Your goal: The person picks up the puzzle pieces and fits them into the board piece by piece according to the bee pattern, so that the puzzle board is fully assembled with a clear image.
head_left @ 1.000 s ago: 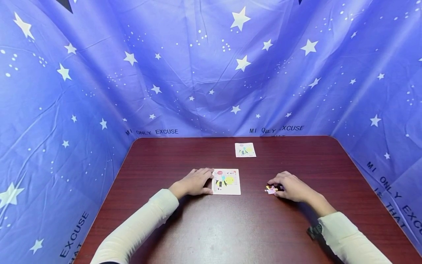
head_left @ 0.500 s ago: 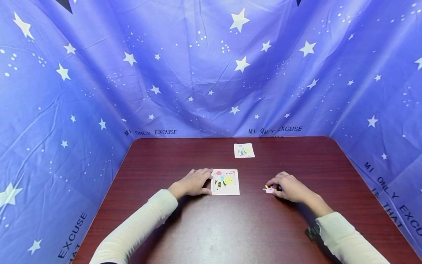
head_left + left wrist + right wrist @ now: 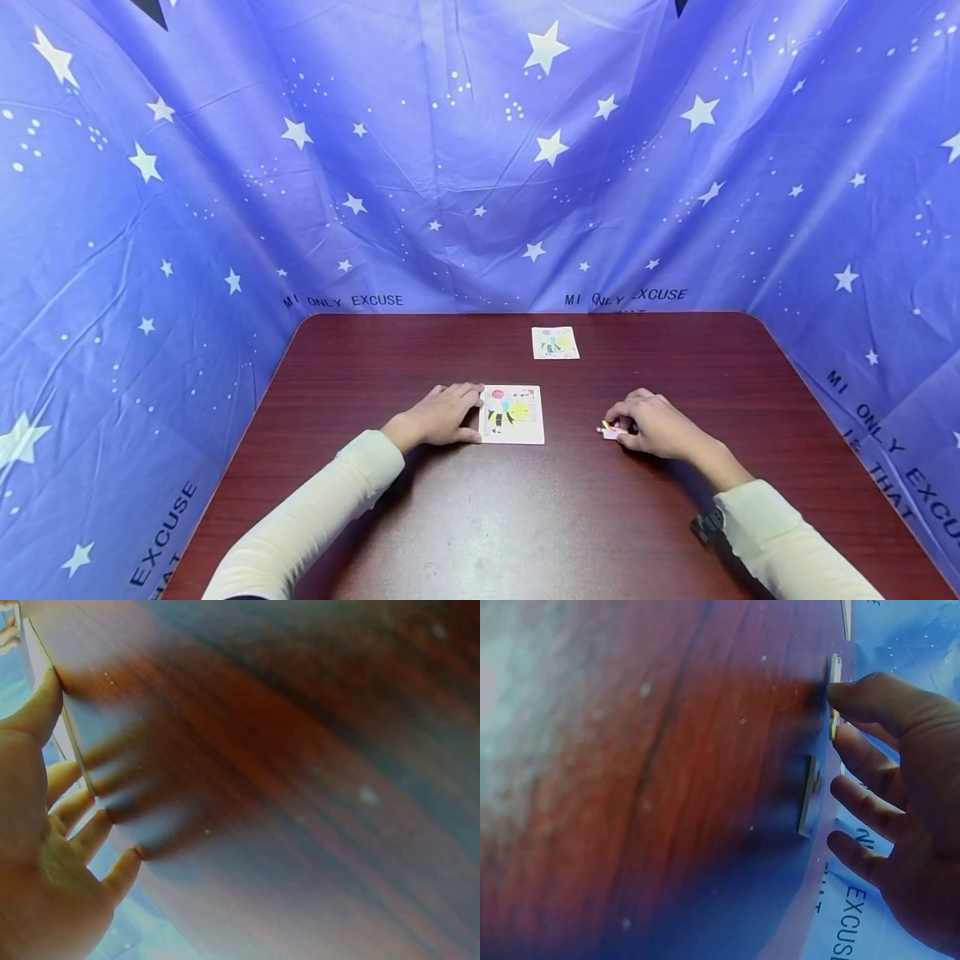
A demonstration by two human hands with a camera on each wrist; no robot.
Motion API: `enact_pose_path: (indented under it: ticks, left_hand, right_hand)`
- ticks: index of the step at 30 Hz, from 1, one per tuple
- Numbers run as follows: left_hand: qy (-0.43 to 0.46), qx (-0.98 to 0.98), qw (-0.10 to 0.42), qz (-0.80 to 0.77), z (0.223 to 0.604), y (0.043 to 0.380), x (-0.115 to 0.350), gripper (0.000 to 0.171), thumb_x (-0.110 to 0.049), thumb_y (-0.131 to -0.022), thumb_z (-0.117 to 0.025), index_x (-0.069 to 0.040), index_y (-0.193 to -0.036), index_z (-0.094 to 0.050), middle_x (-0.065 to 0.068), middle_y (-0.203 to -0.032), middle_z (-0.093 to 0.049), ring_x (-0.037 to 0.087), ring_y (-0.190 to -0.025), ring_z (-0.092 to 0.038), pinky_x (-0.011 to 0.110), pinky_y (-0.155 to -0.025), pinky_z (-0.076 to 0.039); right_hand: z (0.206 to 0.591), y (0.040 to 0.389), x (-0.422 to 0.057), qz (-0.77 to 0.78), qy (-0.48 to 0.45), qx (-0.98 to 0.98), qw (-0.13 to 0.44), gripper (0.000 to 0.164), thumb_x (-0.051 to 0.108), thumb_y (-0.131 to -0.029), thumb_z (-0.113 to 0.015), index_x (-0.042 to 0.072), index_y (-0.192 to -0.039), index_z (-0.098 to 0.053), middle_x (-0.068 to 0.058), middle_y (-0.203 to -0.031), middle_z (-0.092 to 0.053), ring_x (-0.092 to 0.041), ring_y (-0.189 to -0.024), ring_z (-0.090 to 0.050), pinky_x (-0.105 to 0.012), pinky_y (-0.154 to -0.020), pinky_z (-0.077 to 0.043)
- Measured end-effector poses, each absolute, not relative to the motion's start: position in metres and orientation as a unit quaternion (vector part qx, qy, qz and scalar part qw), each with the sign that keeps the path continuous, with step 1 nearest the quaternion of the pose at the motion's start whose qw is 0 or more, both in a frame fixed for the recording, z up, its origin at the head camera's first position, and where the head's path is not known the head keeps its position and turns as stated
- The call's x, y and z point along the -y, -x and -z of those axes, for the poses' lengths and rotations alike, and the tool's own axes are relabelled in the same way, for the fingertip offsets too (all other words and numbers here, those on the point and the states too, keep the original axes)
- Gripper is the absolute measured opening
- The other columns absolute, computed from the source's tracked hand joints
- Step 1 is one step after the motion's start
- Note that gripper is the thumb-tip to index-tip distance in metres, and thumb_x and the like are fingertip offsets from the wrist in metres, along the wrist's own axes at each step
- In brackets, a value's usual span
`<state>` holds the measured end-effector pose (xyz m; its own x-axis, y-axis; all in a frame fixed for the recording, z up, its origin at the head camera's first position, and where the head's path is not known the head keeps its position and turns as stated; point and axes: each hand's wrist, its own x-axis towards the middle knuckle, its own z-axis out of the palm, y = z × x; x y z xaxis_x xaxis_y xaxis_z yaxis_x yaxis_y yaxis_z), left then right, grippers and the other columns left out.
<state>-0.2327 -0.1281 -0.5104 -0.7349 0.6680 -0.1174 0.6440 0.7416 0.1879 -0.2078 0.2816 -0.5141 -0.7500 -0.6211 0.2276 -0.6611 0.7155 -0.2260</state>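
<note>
A square puzzle board [image 3: 516, 423] printed with a yellow-and-black bee lies on the table in the middle of the head view. My left hand [image 3: 442, 414] rests at its left side, thumb by the near corner and fingers spread along the edge. To the right of the board, my right hand [image 3: 662, 427] pinches a small flat puzzle piece [image 3: 611, 434], pinkish with some yellow. The right wrist view shows this piece edge-on between thumb and index finger. Under the other fingers there, a second flat piece [image 3: 808, 799] lies on the table.
Farther back on the dark red wooden table [image 3: 375, 350] lies a smaller square card [image 3: 555, 342] with a similar bee picture. A blue curtain with stars [image 3: 465, 167] hangs behind the table and along both sides.
My right fingers have shifted slightly left and now cover more of the small pieces. The left hand, the board and the far card stay in place; the head view drifts slightly.
</note>
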Motion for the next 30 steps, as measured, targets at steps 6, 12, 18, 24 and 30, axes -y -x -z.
enact_pose_path:
  ticks: [6,12,18,24,30]
  left_hand:
    - [-0.352,-0.930,0.087,-0.063,0.509,0.233,0.128,0.069,-0.058,-0.091,-0.067,-0.012,-0.140,-0.053,0.008,-0.160,-0.042,0.028,-0.145,-0.043,0.051,-0.111,-0.041]
    - [-0.352,-0.930,0.088,-0.065,0.509,0.232,0.128,0.065,-0.057,-0.091,-0.067,-0.013,-0.138,-0.055,0.007,-0.159,-0.043,0.027,-0.145,-0.044,0.051,-0.110,-0.041]
    - [-0.350,-0.930,0.089,-0.066,0.509,0.232,0.128,0.066,-0.057,-0.091,-0.068,-0.013,-0.138,-0.055,0.007,-0.159,-0.043,0.027,-0.144,-0.044,0.051,-0.111,-0.041]
    - [-0.352,-0.930,0.087,-0.064,0.511,0.232,0.128,0.065,-0.057,-0.091,-0.068,-0.014,-0.138,-0.055,0.006,-0.158,-0.043,0.027,-0.144,-0.044,0.050,-0.110,-0.041]
    - [-0.353,-0.929,0.087,-0.068,0.511,0.232,0.128,0.066,-0.057,-0.091,-0.068,-0.013,-0.139,-0.055,0.007,-0.158,-0.043,0.027,-0.144,-0.045,0.051,-0.110,-0.041]
  right_hand:
    - [0.510,0.211,-0.275,-0.150,-0.336,0.928,0.060,0.025,0.018,-0.072,-0.084,0.025,-0.095,-0.075,0.022,-0.072,-0.056,-0.009,-0.086,-0.055,-0.031,-0.073,-0.045]
    - [0.506,0.215,-0.265,-0.151,-0.332,0.930,0.055,0.024,0.021,-0.074,-0.084,0.025,-0.096,-0.076,0.022,-0.073,-0.057,-0.011,-0.089,-0.057,-0.033,-0.074,-0.043]
    - [0.503,0.218,-0.253,-0.155,-0.347,0.923,0.062,0.023,0.021,-0.074,-0.084,0.024,-0.096,-0.077,0.021,-0.074,-0.059,-0.011,-0.088,-0.057,-0.032,-0.074,-0.044]
    - [0.502,0.221,-0.243,-0.161,-0.349,0.922,0.054,0.023,0.022,-0.075,-0.083,0.024,-0.096,-0.076,0.019,-0.074,-0.060,-0.013,-0.089,-0.057,-0.034,-0.076,-0.043]
    - [0.501,0.224,-0.232,-0.166,-0.360,0.916,0.054,0.023,0.021,-0.075,-0.083,0.024,-0.096,-0.077,0.019,-0.074,-0.061,-0.012,-0.089,-0.057,-0.034,-0.076,-0.044]
